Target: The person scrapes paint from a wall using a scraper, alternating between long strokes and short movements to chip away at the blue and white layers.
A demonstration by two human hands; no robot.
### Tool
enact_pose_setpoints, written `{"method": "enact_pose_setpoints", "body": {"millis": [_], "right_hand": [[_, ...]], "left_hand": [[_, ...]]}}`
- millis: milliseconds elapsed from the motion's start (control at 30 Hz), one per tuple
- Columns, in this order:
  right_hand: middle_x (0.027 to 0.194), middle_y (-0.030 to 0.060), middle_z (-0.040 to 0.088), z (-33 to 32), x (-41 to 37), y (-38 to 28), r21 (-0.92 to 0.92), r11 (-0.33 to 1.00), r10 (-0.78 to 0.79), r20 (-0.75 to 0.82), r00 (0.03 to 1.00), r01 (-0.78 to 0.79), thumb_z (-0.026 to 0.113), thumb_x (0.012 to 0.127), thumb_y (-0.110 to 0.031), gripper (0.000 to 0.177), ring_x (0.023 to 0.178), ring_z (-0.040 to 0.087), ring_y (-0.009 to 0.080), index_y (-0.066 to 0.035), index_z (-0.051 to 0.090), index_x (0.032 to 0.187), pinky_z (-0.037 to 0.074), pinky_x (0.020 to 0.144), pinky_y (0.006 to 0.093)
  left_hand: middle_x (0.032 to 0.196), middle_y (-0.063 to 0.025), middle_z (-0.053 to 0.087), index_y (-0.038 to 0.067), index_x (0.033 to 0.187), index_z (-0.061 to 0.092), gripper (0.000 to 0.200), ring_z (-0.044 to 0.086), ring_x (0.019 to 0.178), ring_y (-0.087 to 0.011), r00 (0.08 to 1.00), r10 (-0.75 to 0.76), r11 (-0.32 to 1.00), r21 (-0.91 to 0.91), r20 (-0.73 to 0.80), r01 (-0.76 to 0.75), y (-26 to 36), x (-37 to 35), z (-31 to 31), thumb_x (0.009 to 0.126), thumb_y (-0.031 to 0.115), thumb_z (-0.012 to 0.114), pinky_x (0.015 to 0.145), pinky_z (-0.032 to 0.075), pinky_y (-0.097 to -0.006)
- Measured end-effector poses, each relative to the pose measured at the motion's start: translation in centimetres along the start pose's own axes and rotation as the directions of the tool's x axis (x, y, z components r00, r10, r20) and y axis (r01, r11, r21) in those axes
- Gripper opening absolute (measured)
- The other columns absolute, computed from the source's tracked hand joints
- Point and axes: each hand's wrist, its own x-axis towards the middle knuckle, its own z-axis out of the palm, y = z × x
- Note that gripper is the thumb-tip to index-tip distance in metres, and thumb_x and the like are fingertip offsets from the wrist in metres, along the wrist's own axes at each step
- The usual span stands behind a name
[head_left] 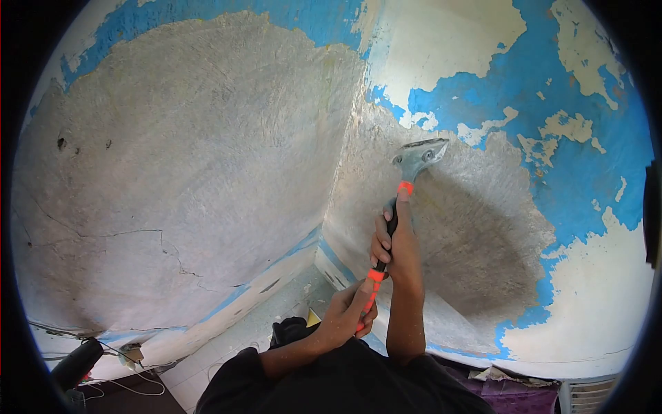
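Observation:
A long-handled scraper (392,224) with a grey metal head and a black and orange handle slants up across the middle of the view. My right hand (400,241) is wrapped round the upper handle, its thumb along the orange band below the head. Lower down, my left hand (348,312) grips the orange end of the handle. The blade lies close over the bare grey patch of the right wall (476,228), just below the ragged edge of blue paint (462,103) and cream flakes.
The left wall (193,138) is mostly bare grey plaster with cracks and small holes. Both walls meet in a corner above the floor (276,314). At lower left are a dark cylindrical object (77,362) and loose cables. A purple cloth (517,397) lies at lower right beside a white slatted object (589,397).

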Motion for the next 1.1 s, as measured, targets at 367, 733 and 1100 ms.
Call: {"method": "enact_pose_setpoints", "body": {"millis": [367,733,1100], "right_hand": [[0.047,-0.0034,0.026,0.3,-0.2,0.1,0.039,0.999,0.002,0.016,1.0,-0.003,0.043,0.091,-0.068,0.056,0.03,0.026,0.0088,-0.013,0.036,0.079,0.031,0.03,0.0272],[0.047,-0.0035,0.026,0.8,0.1,0.0,0.023,0.999,-0.025,0.012,1.0,0.024,0.042,0.092,-0.067,0.055,0.03,0.026,0.0082,-0.014,0.037,0.078,0.032,0.03,0.0266],[0.046,-0.0037,0.025,1.4,-0.1,-0.4,0.037,0.999,-0.012,-0.007,1.0,0.012,0.042,0.092,-0.066,0.055,0.03,0.026,0.0079,-0.014,0.036,0.078,0.033,0.03,0.0269]], "left_hand": [[0.062,-0.0018,0.043,0.0,0.107,0.052,0.048,0.039,0.042,-0.0076,0.999,-0.006,1.0,-0.018,0.041,0.007,0.9,-0.6,-0.2,0.102,0.046,0.039,0.039,0.031,-0.0222],[0.062,-0.0019,0.043,0.001,0.1,0.051,0.045,0.039,0.041,-0.0077,1.0,-0.025,1.0,-0.014,0.013,0.025,1.4,-0.3,-0.6,0.102,0.045,0.039,0.039,0.031,-0.0227],[0.062,-0.0016,0.043,-0.001,0.108,0.05,0.046,0.039,0.042,-0.0073,0.999,-0.024,1.0,0.015,0.023,0.024,2.0,-0.4,-0.8,0.102,0.044,0.039,0.039,0.031,-0.0221]]}}
